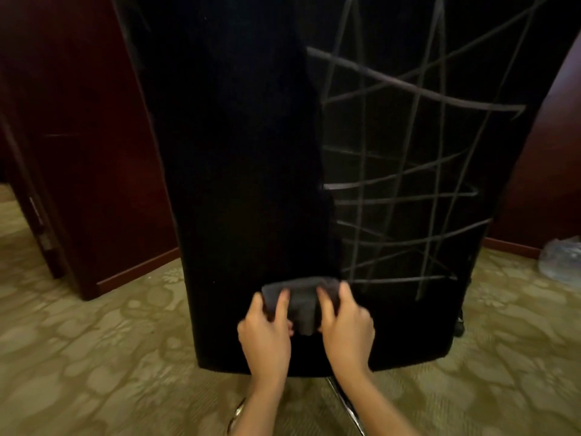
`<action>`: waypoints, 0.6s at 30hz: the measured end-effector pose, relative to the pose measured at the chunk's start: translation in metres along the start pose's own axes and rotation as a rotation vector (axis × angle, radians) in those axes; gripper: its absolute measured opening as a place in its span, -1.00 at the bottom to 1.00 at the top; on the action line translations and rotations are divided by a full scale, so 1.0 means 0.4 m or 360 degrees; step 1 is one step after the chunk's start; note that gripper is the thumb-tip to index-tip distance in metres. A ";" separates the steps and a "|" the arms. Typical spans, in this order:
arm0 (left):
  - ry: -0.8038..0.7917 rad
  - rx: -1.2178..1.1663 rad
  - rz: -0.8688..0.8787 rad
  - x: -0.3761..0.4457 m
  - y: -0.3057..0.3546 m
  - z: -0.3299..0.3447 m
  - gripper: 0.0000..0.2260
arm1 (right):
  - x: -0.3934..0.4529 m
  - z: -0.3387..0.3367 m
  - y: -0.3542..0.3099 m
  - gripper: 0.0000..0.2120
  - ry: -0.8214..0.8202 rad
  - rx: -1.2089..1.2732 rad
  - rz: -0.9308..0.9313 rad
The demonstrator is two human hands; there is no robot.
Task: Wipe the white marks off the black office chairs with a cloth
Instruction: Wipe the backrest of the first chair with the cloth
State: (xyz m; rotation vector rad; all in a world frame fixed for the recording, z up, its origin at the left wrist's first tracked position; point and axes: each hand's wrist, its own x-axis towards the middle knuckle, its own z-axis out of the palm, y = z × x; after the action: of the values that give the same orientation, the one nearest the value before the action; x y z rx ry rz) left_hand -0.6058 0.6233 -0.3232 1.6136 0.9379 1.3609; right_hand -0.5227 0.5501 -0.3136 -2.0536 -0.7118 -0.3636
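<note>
Writing: none readable; the only marks are chalky white lines scrawled in a criss-cross over the right half of the chair back.
Chair: black, its back faces the camera and fills most of the view; the left half shows plain black.
Cloth: dark grey, bunched, pressed against the lower middle of the chair back, just left of the lowest marks.
Left hand: fingers curled over the cloth's left end, gripping it.
Right hand: fingers curled over the cloth's right end, gripping it, close beside the left hand.
Chair leg: shiny metal, showing below the back between the wrists.
Floor: olive patterned carpet.
Wall: dark red wood panels behind the chair.
Plastic bag: clear, crumpled, on the carpet at the far right.
</note>
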 end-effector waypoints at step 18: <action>-0.0074 0.0162 -0.0035 -0.045 -0.048 0.002 -0.61 | -0.034 0.022 0.077 -0.69 -0.0116 -0.0127 0.0025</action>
State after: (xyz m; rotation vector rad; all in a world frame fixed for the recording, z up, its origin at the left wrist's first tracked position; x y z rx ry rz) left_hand -0.6084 0.6144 -0.3479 1.6990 1.0078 1.2732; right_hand -0.5147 0.5396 -0.3458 -2.1558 -0.7349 -0.3138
